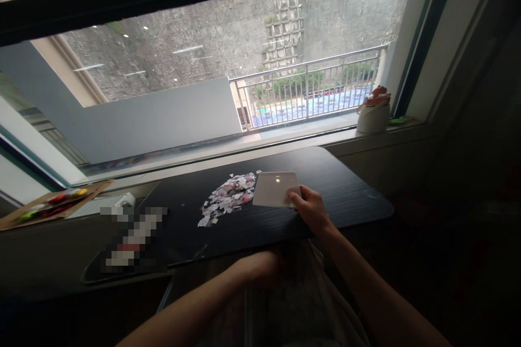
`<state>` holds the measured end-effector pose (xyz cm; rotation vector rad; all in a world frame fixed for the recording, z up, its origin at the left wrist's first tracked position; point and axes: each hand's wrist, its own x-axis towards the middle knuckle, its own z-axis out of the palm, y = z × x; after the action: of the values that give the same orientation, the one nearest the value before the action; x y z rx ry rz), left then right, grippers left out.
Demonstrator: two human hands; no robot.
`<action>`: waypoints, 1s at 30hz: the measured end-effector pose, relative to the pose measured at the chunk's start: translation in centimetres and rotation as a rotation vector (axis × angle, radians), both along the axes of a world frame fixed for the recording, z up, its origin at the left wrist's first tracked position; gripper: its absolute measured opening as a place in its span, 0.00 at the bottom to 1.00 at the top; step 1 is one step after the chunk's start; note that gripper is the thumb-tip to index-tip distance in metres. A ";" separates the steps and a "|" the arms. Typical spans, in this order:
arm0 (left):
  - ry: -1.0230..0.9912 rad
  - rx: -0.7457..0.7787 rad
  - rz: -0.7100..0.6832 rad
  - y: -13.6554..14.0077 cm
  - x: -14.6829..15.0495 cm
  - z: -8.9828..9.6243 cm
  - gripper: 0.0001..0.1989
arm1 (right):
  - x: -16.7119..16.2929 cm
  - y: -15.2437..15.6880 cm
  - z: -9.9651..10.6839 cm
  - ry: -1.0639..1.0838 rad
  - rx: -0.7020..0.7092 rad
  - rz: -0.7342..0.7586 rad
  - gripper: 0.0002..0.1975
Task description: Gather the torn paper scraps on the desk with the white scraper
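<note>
Clock read from the scrap heap, twelve towards the window.

Scrap heap: small pale paper bits, some pinkish, loosely piled on the black table. Pale panel at three o'clock, its near edge just beside the bits. Right hand beyond it, closed on the panel's outer edge, thumb on top. Whether the panel touches the tabletop, cannot tell. Left hand at five o'clock, low by the table's front edge, in shadow; its grip cannot be made out.

Step in hand, my reading: panel brought alongside the heap and steadied by one hand. Any move from here calls for a level panel and a slow edge; bits this light probably scatter easily.

Surface: dark wood grain, rounded corners, scuffed near the front. Blurred patch at eight o'clock, contents unreadable. Cardboard with bright items at nine.

Room: dim inside, daylight from the large window. White jug with orange-red top on the window ledge, two o'clock. Outside, metal railing at one, rough grey wall at twelve.
</note>
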<state>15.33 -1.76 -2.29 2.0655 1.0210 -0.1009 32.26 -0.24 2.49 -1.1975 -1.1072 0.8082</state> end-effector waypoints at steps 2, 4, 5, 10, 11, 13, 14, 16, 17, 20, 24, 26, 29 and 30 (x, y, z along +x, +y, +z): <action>0.050 -0.122 -0.018 -0.2 -0.1 0.9 0.04 | 0.0 0.0 0.0 -0.005 -0.002 -0.005 0.10; 0.056 -0.222 0.005 -0.4 0.1 1.7 0.05 | 0.1 0.0 0.0 -0.010 -0.006 -0.008 0.11; 0.051 -0.259 0.019 -0.5 0.3 2.0 0.06 | 0.1 0.0 0.0 -0.013 -0.008 -0.009 0.11; 0.007 -0.367 0.059 -1.1 0.6 3.1 0.05 | 0.1 -0.1 0.1 -0.015 -0.008 -0.016 0.10; 0.000 -0.380 0.063 -1.1 0.6 3.3 0.06 | 0.1 -0.1 0.1 -0.014 -0.008 -0.017 0.11; -0.010 -0.399 0.073 -1.2 0.5 3.7 0.06 | 0.1 -0.2 0.2 -0.013 -0.008 -0.016 0.11; -0.015 -0.403 0.078 -1.3 0.5 3.8 0.07 | 0.1 -0.2 0.2 -0.012 -0.007 -0.014 0.11; -0.026 -0.395 0.090 -1.4 0.5 4.2 0.07 | 0.1 -0.2 0.2 -0.009 -0.005 -0.009 0.11; -0.034 -0.380 0.099 -1.5 0.5 4.5 0.07 | 0.1 -0.2 0.2 -0.008 -0.004 -0.007 0.11; -0.074 -0.290 0.132 -2.1 0.1 5.9 0.09 | 0.1 -0.2 0.2 -0.007 -0.004 -0.007 0.10; -0.143 -0.097 0.205 -3.6 -2.8 8.6 0.11 | 0.1 -0.1 0.2 -0.006 -0.009 -0.008 0.10; -0.092 -0.001 0.266 -4.3 -5.2 9.7 0.12 | 0.0 -0.1 0.2 -0.007 -0.012 -0.005 0.10; 0.109 0.152 0.282 -5.0 -8.5 9.9 0.15 | 0.1 -0.1 0.3 -0.014 -0.018 -0.004 0.10; 0.180 0.210 0.254 -5.1 -9.3 9.6 0.15 | 0.1 -0.2 0.3 -0.017 -0.020 -0.005 0.10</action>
<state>6.00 -6.89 7.31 2.1214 1.4505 -0.0514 32.35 -0.40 2.84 -1.2260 -1.1120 0.8084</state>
